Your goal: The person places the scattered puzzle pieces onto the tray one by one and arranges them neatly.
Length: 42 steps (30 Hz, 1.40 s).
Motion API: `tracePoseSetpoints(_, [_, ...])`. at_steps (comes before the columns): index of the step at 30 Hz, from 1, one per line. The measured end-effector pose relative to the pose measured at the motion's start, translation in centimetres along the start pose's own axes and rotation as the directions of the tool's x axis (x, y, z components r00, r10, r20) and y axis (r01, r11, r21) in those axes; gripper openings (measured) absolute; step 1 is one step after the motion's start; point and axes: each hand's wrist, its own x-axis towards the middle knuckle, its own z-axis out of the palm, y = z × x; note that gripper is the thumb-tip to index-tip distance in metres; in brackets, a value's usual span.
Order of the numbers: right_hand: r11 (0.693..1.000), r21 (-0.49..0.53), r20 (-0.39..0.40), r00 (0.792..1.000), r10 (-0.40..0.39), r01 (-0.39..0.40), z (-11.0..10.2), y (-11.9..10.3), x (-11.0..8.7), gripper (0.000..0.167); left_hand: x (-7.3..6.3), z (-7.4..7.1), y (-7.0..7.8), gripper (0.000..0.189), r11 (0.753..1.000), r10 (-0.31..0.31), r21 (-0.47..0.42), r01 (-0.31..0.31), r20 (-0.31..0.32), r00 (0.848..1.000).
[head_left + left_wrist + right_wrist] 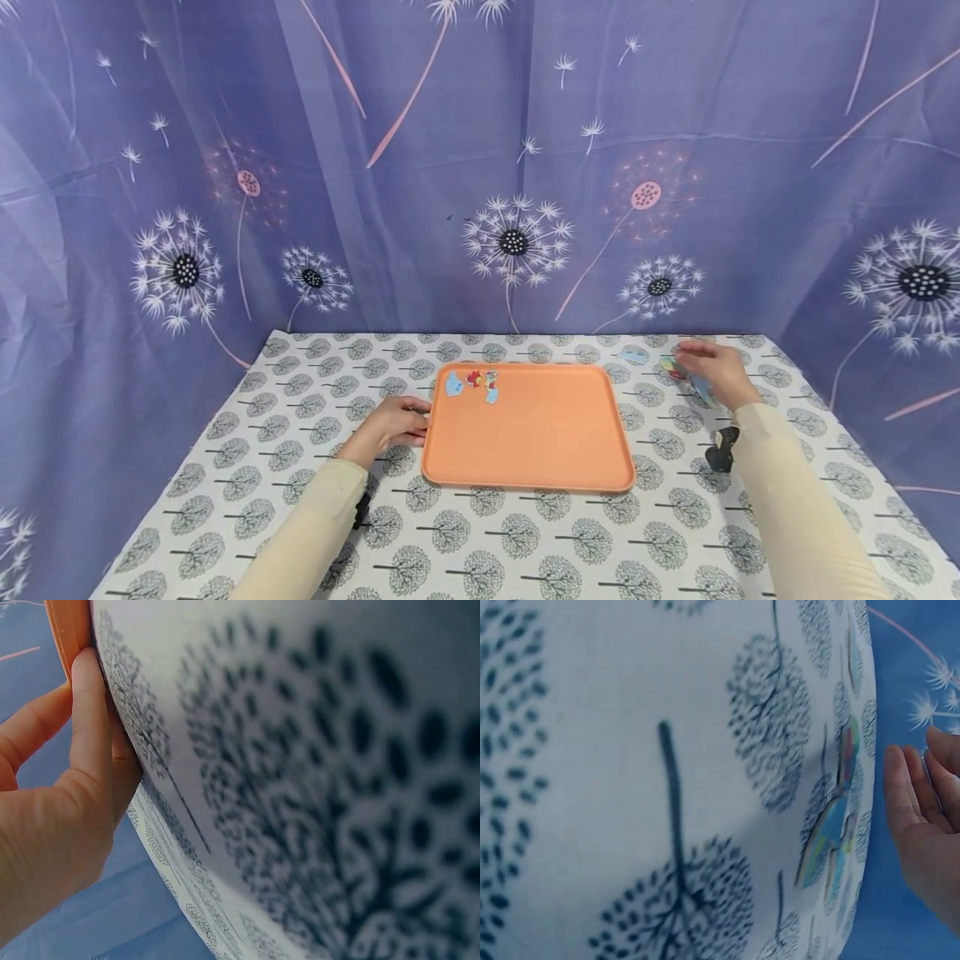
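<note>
An orange tray (528, 442) lies flat on the table. My left hand (392, 423) is at its left rim, and in the left wrist view the nearly straight fingers (88, 724) touch the rim. Several small puzzle pieces lie in the tray's far left corner, among them a light blue piece (454, 384) and a red and yellow piece (474, 379). Over to the right, my right hand (716, 371) hovers just above more loose pieces with fingers loosely bent. A blue piece (829, 832) and a multicoloured piece (847, 754) lie below it. Nothing shows between its fingers.
A tree-print cloth (480, 542) covers the table. Another light blue piece (633, 356) lies near the back edge, right of the tray. A purple dandelion-print curtain (420, 208) hangs behind the table and at both sides.
</note>
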Motion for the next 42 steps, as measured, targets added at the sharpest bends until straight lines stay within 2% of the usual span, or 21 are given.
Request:
tracePoseSetpoints(8, [0.999,0.033,-0.023,0.999,0.036,-0.036,-0.4,1.5,-0.1,0.058,0.1,0.0,0.0,0.036,1.000,-0.003,-0.007,0.003,0.000,1.000])
tracePoseSetpoints(17, [0.995,-0.091,-0.042,0.999,0.026,-0.030,0.0,2.5,-0.1,0.055,0.2,-0.1,-0.1,0.036,1.000,-0.011,-0.017,0.011,-0.006,1.000])
tracePoseSetpoints(23, [0.998,-0.044,-0.051,0.997,0.051,-0.053,0.6,2.6,-0.2,0.061,0.1,0.0,-0.2,0.036,1.000,-0.006,-0.017,0.006,-0.005,1.000])
tracePoseSetpoints(31, [0.996,-0.069,-0.062,0.996,0.057,-0.062,0.9,2.6,0.2,0.059,0.1,0.1,-0.1,0.036,1.000,0.011,-0.008,-0.011,-0.006,1.000])
tracePoseSetpoints(42, [0.982,-0.180,-0.134,0.990,0.042,-0.066,1.7,1.9,0.5,0.054,0.1,0.0,-0.2,0.036,1.000,0.002,0.005,-0.002,-0.001,1.000])
